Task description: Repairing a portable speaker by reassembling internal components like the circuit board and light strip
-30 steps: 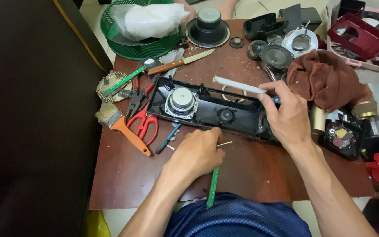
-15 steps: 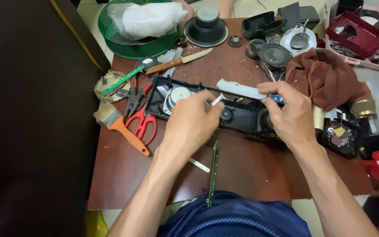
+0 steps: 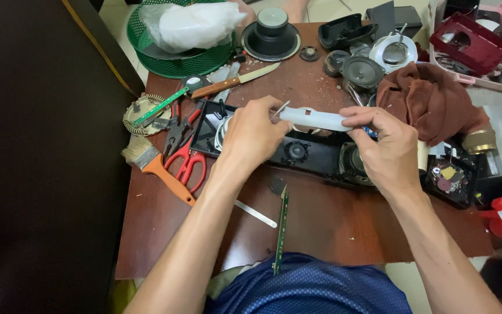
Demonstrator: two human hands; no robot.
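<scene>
From your head camera, your left hand and right hand hold a long white plastic strip between them, just above the black speaker housing that lies on the brown wooden table. Your left fingers are curled shut on the strip's left end, where a thin metal pin sticks out past your fingertips; whether you pinch the pin itself I cannot tell. Your right thumb and fingers are pinched closed on the strip's right end.

Taking the housing as your landmark: inside it you can see small round speaker cones, one in the middle and one under your right hand. Left of it lie red-handled scissors and an orange-handled paintbrush. Beyond it, a wooden-handled knife points toward a green mesh basket, which holds a white plastic bag. Further behind the housing sits a large black speaker driver. To its right lies a brown cloth. Nearer you than the housing, a narrow green circuit board stands on edge, just beside a flat metal strip.
</scene>
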